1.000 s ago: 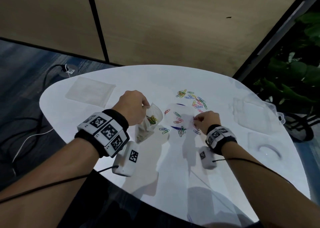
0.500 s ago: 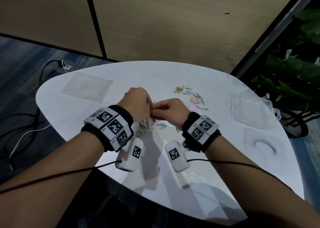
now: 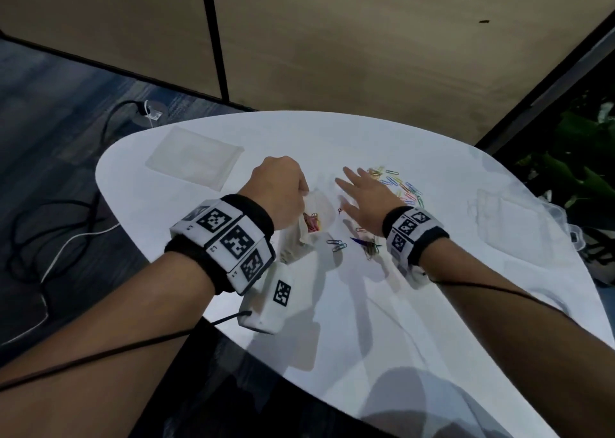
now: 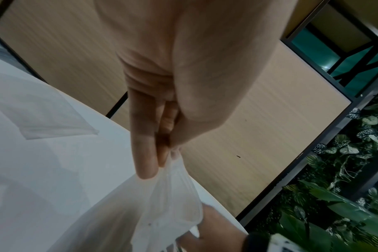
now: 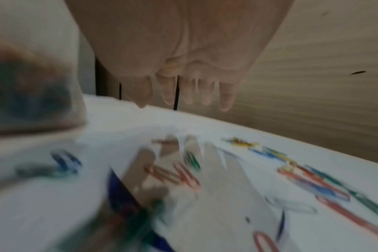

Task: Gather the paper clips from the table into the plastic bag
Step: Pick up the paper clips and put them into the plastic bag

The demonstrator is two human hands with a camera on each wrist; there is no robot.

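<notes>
My left hand [image 3: 283, 193] pinches the rim of a small clear plastic bag [image 3: 314, 224] and holds it upright on the white table [image 3: 366, 304]; in the left wrist view the fingers [image 4: 147, 153] clamp the bag [image 4: 162, 204] at its top edge. Several coloured paper clips [image 3: 312, 224] lie inside it. My right hand [image 3: 361, 196] hovers with straight spread fingers [image 5: 205, 92] above the table, holding nothing. Loose clips lie in a far cluster [image 3: 404, 188], as a blue pair [image 3: 336, 245] by the bag, and in a small heap [image 3: 367, 244] near my right wrist.
A flat clear bag [image 3: 194, 161] lies at the table's far left. Clear plastic packaging [image 3: 512, 218] sits at the right edge. Cables [image 3: 60, 238] run on the floor to the left, and plants [image 3: 572, 171] stand to the right. A wooden wall is behind.
My right hand left the bag's mouth, where it met the left hand half a second ago, and swung right over the loose clips with its fingers spread. The left hand keeps the bag.
</notes>
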